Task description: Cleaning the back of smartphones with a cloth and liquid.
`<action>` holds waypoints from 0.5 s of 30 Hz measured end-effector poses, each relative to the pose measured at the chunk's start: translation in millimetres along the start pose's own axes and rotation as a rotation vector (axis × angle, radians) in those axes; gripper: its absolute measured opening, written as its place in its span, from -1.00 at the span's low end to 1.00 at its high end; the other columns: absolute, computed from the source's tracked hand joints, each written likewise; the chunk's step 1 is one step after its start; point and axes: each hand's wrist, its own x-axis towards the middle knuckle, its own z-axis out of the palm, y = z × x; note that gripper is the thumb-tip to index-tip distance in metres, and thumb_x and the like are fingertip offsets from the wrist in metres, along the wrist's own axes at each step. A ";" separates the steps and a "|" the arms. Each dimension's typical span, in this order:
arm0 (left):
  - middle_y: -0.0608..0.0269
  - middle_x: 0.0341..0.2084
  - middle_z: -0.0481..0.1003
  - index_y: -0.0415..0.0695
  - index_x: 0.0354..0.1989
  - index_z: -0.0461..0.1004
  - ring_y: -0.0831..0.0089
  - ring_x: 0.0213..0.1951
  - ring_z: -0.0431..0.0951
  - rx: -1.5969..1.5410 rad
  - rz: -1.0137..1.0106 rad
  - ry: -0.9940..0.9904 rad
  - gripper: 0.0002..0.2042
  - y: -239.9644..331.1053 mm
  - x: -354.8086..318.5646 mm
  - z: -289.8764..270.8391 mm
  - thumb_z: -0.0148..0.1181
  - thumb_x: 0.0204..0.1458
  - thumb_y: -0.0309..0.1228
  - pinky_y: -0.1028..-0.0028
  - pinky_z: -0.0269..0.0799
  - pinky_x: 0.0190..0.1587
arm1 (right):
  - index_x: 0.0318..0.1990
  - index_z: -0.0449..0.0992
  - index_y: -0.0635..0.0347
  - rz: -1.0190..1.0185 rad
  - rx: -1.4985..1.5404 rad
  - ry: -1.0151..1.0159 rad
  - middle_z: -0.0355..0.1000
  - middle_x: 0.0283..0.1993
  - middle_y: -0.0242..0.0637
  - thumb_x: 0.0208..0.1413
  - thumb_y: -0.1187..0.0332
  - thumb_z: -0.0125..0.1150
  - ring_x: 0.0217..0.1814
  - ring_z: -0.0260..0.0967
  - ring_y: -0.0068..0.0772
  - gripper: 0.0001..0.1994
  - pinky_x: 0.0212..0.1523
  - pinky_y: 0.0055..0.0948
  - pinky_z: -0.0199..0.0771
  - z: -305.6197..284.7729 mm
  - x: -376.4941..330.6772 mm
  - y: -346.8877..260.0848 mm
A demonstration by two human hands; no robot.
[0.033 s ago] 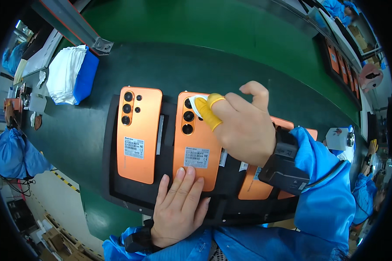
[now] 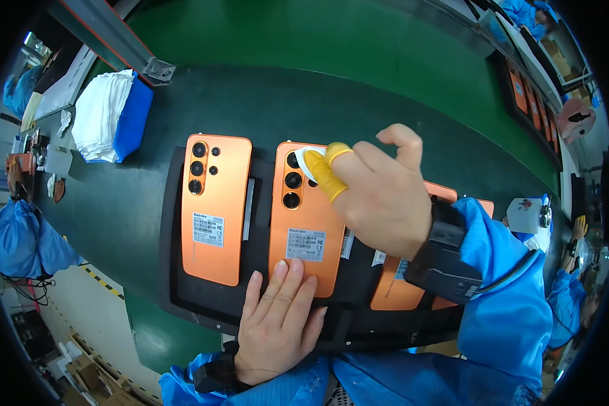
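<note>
An orange smartphone (image 2: 304, 271) lies camera side up in a black tray (image 2: 176, 298). My left hand (image 2: 277, 331) rests flat on its lower end, fingers stretched out just below a printed label (image 2: 306, 245). Yellow finger cots cover fingers of my right hand (image 2: 379, 189), which presses a small white wiping cloth (image 2: 302, 160) against the phone's camera area. The cloth and fingers partly hide the lenses. Left of this phone is a second orange smartphone (image 2: 216, 257), also back up. Further orange phones (image 2: 394, 291) lie in the tray to the right, partly under my right hand and forearm.
A blue bin (image 2: 134, 118) with a stack of white cloths (image 2: 101, 115) stands at the far left of the dark green table (image 2: 264, 101). Another tray of orange phones (image 2: 531, 101) is at the far right. Co-workers in blue sleeves (image 2: 27, 237) are at both sides.
My right hand has shifted very slightly to the right, with the cloth still at the camera area. My left hand and the phones have not moved.
</note>
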 end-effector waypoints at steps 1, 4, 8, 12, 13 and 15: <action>-0.06 0.14 0.35 -0.22 0.01 0.45 0.10 0.23 0.30 0.004 -0.002 0.002 -0.52 0.0 -0.4 -0.3 0.31 -0.14 -0.34 0.03 -0.01 0.29 | -0.49 0.59 0.14 -0.026 -0.025 -0.026 0.35 -0.36 -0.46 -0.22 0.45 0.23 -0.32 0.29 -0.47 -0.92 0.04 -0.10 0.07 -2.2 -1.7 -1.7; -0.06 0.14 0.35 -0.22 0.01 0.45 0.10 0.23 0.30 -0.010 0.006 0.007 -0.52 -1.0 1.0 0.1 0.31 -0.14 -0.34 0.02 -0.01 0.29 | -0.55 0.58 0.16 -0.032 -0.062 -0.050 0.34 -0.35 -0.42 -0.25 0.45 0.24 -0.28 0.29 -0.44 -0.96 0.06 -0.07 0.06 -6.5 -5.4 0.1; -0.06 0.14 0.36 -0.22 0.01 0.45 0.10 0.23 0.30 -0.001 0.000 0.013 -0.53 -1.4 -1.1 0.5 0.31 -0.14 -0.34 0.03 -0.02 0.29 | -0.56 0.56 0.25 0.144 -0.081 -0.064 0.32 -0.37 -0.35 -0.10 0.49 0.19 -0.28 0.33 -0.38 -0.91 0.06 -0.05 0.07 -4.7 4.3 17.1; -0.04 0.12 0.37 -0.20 0.00 0.47 0.15 0.21 0.33 0.019 0.008 0.011 -0.56 -0.1 2.4 -0.5 0.28 -0.10 -0.32 0.05 -0.01 0.30 | -0.46 0.57 0.27 0.117 0.008 0.018 0.30 -0.38 -0.33 -0.10 0.49 0.18 -0.29 0.32 -0.36 -0.93 0.06 -0.08 0.06 7.7 11.5 6.3; 0.00 0.11 0.39 -0.18 0.01 0.48 0.19 0.19 0.36 0.043 0.001 0.017 -0.57 -0.8 2.4 -0.9 0.26 -0.07 -0.30 0.08 0.02 0.30 | -0.42 0.57 0.28 0.107 0.070 -0.025 0.28 -0.38 -0.33 -0.10 0.51 0.17 -0.29 0.32 -0.36 -0.91 0.06 -0.09 0.05 9.9 12.2 3.2; 0.00 0.11 0.39 -0.18 0.00 0.48 0.19 0.19 0.36 0.042 0.001 0.013 -0.58 0.1 1.8 -1.5 0.26 -0.07 -0.30 0.08 0.02 0.29 | -0.43 0.57 0.30 0.143 0.096 -0.038 0.28 -0.37 -0.32 -0.10 0.53 0.15 -0.28 0.32 -0.35 -0.91 0.07 -0.10 0.04 5.7 5.8 4.0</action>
